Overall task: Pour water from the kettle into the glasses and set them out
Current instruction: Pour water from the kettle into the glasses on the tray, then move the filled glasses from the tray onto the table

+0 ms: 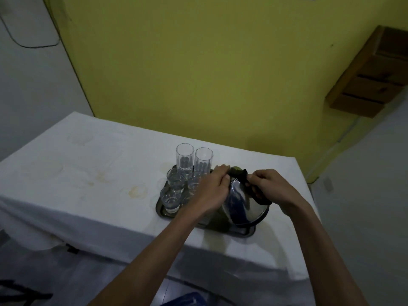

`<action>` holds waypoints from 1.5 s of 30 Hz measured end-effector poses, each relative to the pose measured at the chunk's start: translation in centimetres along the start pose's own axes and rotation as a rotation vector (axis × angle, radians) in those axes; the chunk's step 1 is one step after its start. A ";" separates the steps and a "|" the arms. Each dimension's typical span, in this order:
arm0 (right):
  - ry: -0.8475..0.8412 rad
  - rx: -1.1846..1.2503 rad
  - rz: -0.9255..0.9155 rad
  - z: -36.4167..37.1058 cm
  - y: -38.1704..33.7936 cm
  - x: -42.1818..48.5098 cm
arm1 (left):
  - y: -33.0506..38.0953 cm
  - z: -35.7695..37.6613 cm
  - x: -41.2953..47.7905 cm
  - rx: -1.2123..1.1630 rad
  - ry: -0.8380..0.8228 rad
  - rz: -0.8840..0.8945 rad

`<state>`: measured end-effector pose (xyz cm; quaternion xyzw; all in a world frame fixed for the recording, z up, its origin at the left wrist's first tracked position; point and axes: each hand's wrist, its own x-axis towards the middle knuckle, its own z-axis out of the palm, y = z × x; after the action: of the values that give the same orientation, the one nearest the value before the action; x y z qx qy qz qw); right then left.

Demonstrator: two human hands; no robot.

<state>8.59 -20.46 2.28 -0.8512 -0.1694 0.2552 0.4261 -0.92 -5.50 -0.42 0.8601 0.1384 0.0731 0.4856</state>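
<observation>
A shiny steel kettle (pixel 242 205) with a black handle stands on a dark tray (pixel 247 233) on the white-clothed table. My right hand (pixel 272 187) is closed on the kettle's black handle. My left hand (pixel 215 187) grips the handle's front end near the lid. Two tall empty glasses (pixel 185 159) stand side by side at the tray's far edge. Short glasses (pixel 175 180) stand on the tray's left part, one (pixel 170 198) nearer me. My left hand hides part of another short glass (pixel 193 184).
The white tablecloth (pixel 92 173) carries yellowish stains left of the tray. A yellow wall rises just behind the table. A wooden drawer unit (pixel 371 78) hangs at the upper right. The table's front edge lies close to the tray.
</observation>
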 end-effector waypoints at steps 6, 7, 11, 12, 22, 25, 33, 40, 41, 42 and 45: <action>0.123 0.317 0.038 1.7 4.6 -0.6 | -0.9 2.9 3.4 0.281 -0.204 0.062; 0.151 0.353 0.039 2.4 5.3 -0.4 | -1.1 3.2 3.8 0.306 -0.227 0.063; 0.228 0.412 0.051 5.2 7.6 0.5 | -1.5 4.1 5.2 0.364 -0.262 0.077; 0.243 0.417 0.052 5.8 7.9 0.7 | -1.6 4.3 5.4 0.372 -0.265 0.079; 0.216 0.429 0.086 9.9 9.9 2.5 | -4.0 5.1 5.4 0.379 -0.265 0.075; 0.215 0.422 0.094 10.2 10.2 2.9 | -4.4 4.9 5.5 0.368 -0.245 0.105; 0.177 0.500 0.105 10.0 11.0 2.2 | -4.3 4.8 5.5 0.345 -0.222 0.139; 0.101 0.446 0.116 9.0 10.7 1.9 | -5.0 5.0 5.5 0.289 -0.193 0.105; 0.087 0.384 0.107 8.6 10.4 1.9 | -4.9 4.9 5.5 0.282 -0.186 0.100; 0.078 0.284 0.096 8.0 10.1 1.9 | -4.7 4.7 5.5 0.268 -0.168 0.093; 0.056 -0.074 0.049 6.3 9.2 1.7 | -4.3 3.7 4.9 0.204 -0.095 0.052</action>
<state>6.95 -20.91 -8.93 -0.8772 -0.1456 0.2352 0.3925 4.02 -4.89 -6.03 0.9109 0.0996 0.0304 0.3993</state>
